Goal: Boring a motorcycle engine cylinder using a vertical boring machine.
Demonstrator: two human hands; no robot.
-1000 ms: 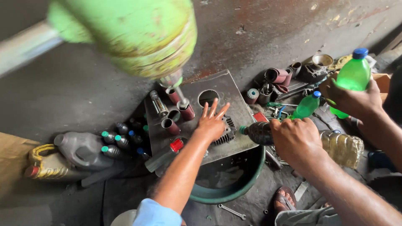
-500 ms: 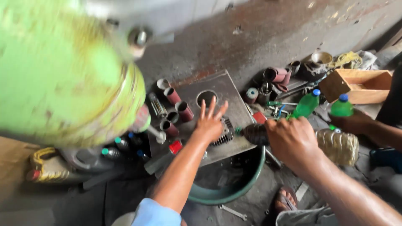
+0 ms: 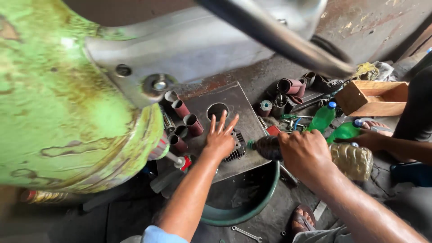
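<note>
- Green basin [image 3: 265, 198]: lay nearest, under the plate's edge
- Right hand [image 3: 306, 153]: wrapped around a dark bottle [image 3: 267, 147], long axis pointing left toward the left hand
- Left hand [image 3: 220, 139]: fingers spread, pressed flat on the metal plate [image 3: 234, 96], just beside the bottle's neck
- Wooden box [image 3: 371, 96]: farthest right

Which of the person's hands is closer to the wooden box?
Right. The right hand grips a dark bottle, below-left of the open wooden box. The left hand lies flat on the grey metal plate, farther left.
</note>
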